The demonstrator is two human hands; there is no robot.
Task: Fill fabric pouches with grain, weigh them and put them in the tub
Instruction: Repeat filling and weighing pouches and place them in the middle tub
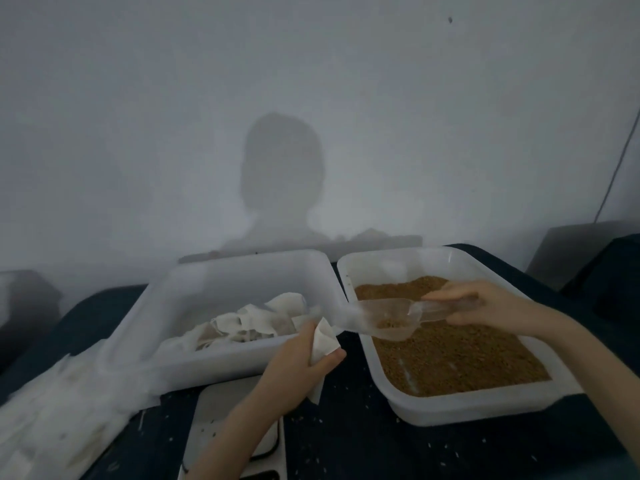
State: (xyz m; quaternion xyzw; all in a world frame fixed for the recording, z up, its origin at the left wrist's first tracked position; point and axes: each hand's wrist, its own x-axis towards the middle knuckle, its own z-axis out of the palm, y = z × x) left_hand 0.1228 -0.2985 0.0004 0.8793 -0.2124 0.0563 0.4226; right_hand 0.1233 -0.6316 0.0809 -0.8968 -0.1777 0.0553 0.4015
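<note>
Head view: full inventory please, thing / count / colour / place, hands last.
grain tub: 1, white, right on the table, holds brown grain
pouch tub: 1, white, left of the grain tub, holds a heap of filled pouches, off-white, count unclear
scoop: 1, clear plastic, over the grain tub's left edge, a little grain in it, mouth towards the pouch
pouch: 1, off-white, in the left hand, between the tubs
scale: 1, white, in front of the pouch tub, partly under the left arm
empty pouches: pile, white, blurred, far left
table: 1, dark blue, loose grains scattered on it
left hand: 1, grips the pouch
right hand: 1, holds the scoop's handle
</note>
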